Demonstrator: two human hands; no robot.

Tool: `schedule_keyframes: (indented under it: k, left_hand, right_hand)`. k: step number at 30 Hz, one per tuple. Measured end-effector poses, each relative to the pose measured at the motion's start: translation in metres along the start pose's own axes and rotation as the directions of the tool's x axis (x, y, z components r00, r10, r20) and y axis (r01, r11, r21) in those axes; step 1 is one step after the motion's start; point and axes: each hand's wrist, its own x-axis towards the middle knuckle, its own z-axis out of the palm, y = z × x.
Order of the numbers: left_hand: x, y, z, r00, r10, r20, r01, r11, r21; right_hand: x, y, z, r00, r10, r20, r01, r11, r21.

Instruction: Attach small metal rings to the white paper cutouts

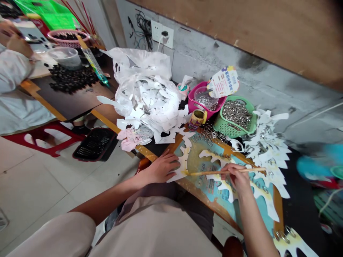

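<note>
Cutout [184, 157]: just below the frame's centre, long axis steep, upper right to lower left
Left hand [162, 167]: nearer, at the cutout's left, fingers loosely spread on its edge
Right hand [235, 175]: farther right, pinching the stick [207, 173]
Stick: nearly level, yellowish tip meeting the cutout

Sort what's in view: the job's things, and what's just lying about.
Apparently in use:
stick in right hand
white cutout touching left hand
green basket of rings

Apparently lying about:
coiled black cable
black basket on floor
crumpled pink cloth
</note>
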Motion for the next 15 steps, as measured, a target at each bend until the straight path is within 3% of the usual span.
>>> schedule_keyframes:
  k: [2,6,11,15]
  left_hand:
    - [0.000,-0.001,0.001,1.000,-0.003,0.003,0.003,1.000,0.001]
    - [-0.001,-0.002,0.002,1.000,-0.007,0.006,0.007,1.000,0.008]
    - [-0.002,-0.002,0.002,1.000,-0.019,0.023,0.019,1.000,0.015]
    - [-0.001,-0.001,0.001,1.000,-0.018,0.019,0.018,1.000,0.017]
  right_hand:
    - [0.005,0.003,0.003,0.998,0.022,-0.052,-0.023,0.999,-0.032]
    - [0.010,0.007,0.005,0.973,-0.087,-0.216,0.084,0.996,-0.020]
    - [0.010,0.008,0.008,0.999,0.035,-0.019,-0.035,0.999,0.010]
    - [0.014,0.008,0.014,0.988,-0.013,-0.153,0.017,1.000,0.022]
